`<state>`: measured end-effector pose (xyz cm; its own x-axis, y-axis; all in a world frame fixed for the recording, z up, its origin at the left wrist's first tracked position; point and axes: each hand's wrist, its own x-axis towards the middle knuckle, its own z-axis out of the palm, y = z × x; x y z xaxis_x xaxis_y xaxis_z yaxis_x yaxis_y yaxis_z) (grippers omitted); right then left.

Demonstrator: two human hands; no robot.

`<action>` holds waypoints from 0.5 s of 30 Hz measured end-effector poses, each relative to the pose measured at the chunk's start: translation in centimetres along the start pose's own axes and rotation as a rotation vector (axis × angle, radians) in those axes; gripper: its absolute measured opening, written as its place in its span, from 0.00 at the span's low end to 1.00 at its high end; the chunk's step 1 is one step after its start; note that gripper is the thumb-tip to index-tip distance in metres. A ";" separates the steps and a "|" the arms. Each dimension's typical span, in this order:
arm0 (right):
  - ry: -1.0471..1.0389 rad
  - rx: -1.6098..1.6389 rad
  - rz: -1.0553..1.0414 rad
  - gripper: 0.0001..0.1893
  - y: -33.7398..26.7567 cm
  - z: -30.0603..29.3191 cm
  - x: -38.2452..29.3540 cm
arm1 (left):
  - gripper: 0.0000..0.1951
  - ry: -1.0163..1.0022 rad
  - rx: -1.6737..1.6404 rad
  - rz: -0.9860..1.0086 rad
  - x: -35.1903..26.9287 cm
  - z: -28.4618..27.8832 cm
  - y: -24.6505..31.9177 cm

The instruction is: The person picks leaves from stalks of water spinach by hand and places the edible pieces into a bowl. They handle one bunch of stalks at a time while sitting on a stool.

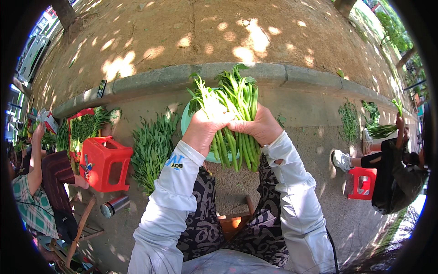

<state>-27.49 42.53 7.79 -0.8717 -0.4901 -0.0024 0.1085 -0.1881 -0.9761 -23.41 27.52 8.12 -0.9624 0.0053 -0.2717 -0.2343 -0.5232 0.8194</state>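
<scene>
My left hand [207, 125] and my right hand [256, 125] are side by side over my lap, thumbs almost touching. Between them they grip a thick bunch of green leafy vegetable stems [239, 99]. The bunch looks split in two: one part lies in my left hand, the other in my right. The leafy tops point away from me and the stem ends towards me. Beneath the bunch is a pale green plastic basin [185, 118], largely hidden by the stems and hands. A heap of long-leaved greens [152, 147] lies on the ground left of the basin.
A red plastic stool [102, 164] bearing scissors [87, 164] and a steel flask [115, 206] are at the left, beside a seated person. Another person sits at the right near a red stool [362, 183] and more greens [349, 120]. A stone kerb [147, 78] runs across ahead, with a phone-like object [101, 88].
</scene>
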 end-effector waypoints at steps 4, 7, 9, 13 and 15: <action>-0.022 0.153 0.243 0.15 -1.0 -0.6 -0.1 | 0.14 -0.034 0.034 -0.085 -0.2 -0.6 0.7; 0.354 0.270 0.287 0.10 -2.2 -1.9 0.0 | 0.15 0.034 0.158 -0.054 0.0 -1.2 0.4; 0.481 0.220 0.261 0.10 -2.9 -3.3 0.0 | 0.16 0.023 0.211 -0.068 -0.1 -1.2 0.6; 0.310 0.142 0.245 0.12 -2.6 -3.7 0.0 | 0.16 -0.003 0.233 -0.062 -0.2 -0.6 0.8; 0.192 0.103 0.250 0.15 -2.6 -2.4 -0.1 | 0.16 -0.008 0.239 -0.054 -0.2 -0.4 0.7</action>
<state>-28.81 45.13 9.85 -0.8851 -0.3641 -0.2899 0.3699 -0.1723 -0.9129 -23.35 26.78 8.50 -0.9483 0.0350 -0.3153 -0.3105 -0.3059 0.9000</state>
